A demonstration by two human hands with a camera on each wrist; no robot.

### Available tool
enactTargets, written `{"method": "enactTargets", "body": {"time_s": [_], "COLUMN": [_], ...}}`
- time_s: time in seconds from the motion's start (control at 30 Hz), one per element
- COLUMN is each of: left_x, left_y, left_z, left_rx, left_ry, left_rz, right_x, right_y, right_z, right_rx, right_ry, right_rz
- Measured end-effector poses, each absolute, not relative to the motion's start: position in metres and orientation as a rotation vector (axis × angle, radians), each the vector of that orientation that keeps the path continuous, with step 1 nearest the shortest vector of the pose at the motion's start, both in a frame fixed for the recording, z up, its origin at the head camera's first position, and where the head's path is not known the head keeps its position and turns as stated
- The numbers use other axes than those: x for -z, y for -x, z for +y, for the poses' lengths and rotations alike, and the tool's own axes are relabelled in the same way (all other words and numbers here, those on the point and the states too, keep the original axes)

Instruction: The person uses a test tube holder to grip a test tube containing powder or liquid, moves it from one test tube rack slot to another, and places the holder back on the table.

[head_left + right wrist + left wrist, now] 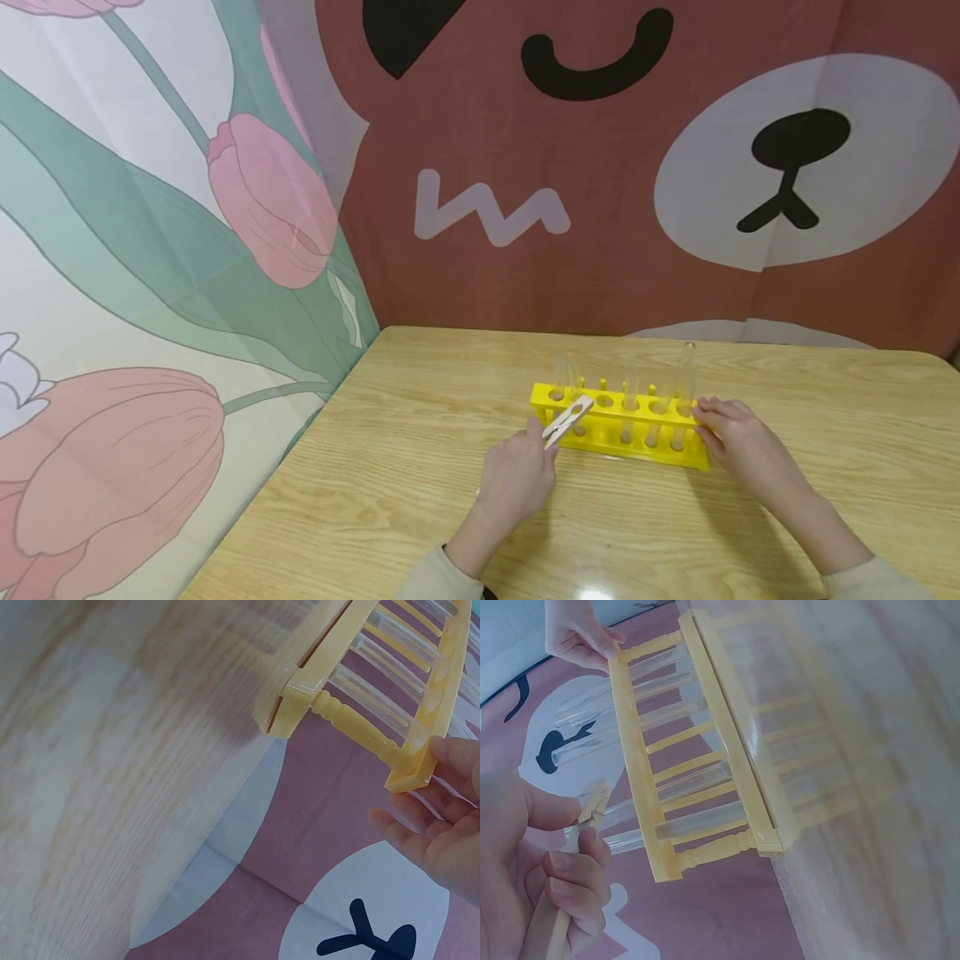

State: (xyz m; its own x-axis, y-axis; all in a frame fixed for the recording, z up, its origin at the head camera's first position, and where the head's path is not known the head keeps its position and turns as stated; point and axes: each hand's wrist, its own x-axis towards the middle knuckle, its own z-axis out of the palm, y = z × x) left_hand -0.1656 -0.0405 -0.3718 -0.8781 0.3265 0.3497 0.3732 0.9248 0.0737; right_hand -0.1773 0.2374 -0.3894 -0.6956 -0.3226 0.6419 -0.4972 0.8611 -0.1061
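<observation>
Left hand [516, 473] pinches a pale wooden clamp [567, 421] slanting forward and rightward from it, while just beyond stands the yellow rack [617, 412], clear test tubes [688, 375] in its holes, its right end pinched by the right hand [742, 446].

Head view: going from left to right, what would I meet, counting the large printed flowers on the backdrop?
Printed orange tulip → printed pink tulip → left grip with its wooden test tube clamp → yellow test tube rack → right grip at the rack's right end.
</observation>
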Motion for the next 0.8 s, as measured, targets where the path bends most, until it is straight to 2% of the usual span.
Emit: {"method": "enactTargets", "body": {"time_s": [0.8], "left_x": [0.3727], "left_y": [0.1687], "left_z": [-0.0418], "left_rx": [0.259], "left_ry": [0.415], "left_rz": [-2.784], "right_x": [0.3887], "right_y": [0.1764], "right_z": [0.2368], "right_rx": [-0.359], "right_ry": [-0.604], "right_rz": [-2.374]}}
